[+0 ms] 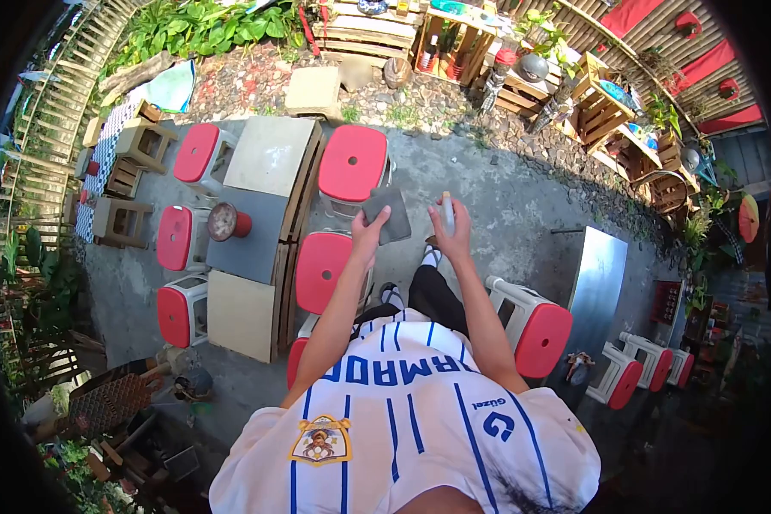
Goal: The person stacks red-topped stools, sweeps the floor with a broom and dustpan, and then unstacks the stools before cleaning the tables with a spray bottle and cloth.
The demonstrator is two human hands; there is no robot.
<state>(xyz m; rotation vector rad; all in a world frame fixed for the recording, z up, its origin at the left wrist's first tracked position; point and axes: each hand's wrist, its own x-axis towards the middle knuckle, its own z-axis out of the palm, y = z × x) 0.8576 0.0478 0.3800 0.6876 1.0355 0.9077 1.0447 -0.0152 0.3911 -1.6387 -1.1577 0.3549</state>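
Note:
My left hand (371,230) is closed on the edge of a dark grey flat square piece (395,216), which looks like a cloth or pad. In my right hand (456,231) a small pale bottle (447,210) with a yellowish top stands roughly upright, fingers wrapped round it. The two hands are apart, held out before my body above the concrete floor. Nearest to my left hand is a red-topped stool (352,161), just beyond the grey piece.
Left of me a long table (242,231) with a round-topped red container (224,222) stands among red stools (324,272). A white-legged stool (543,340) and a shiny metal table (599,278) are on the right. Wooden crates (454,43) line the back.

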